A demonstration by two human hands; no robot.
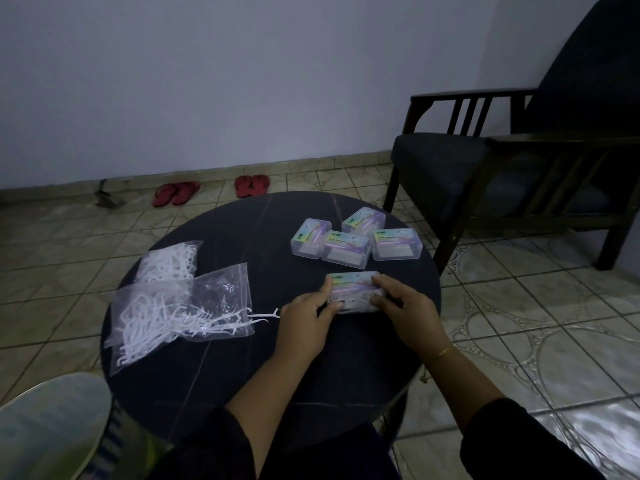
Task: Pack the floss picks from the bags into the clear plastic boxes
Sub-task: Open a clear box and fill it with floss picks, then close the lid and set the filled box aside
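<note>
1. The person's left hand (304, 320) is bare, with no ring or band showing; its forearm is uncovered up to a dark sleeve (221, 441) at 7 o'clock in the view.
2. The right hand (405, 306) is likewise bare.
3. A thin gold chain bracelet (444, 351) circles the right wrist.
4. A dark, loose long sleeve (512, 441) covers the right arm at 5 o'clock.

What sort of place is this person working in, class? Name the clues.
Probably a room in a home: a dark upholstered armchair beside a small round table, a tiled floor, and red sandals left by the wall.
</note>
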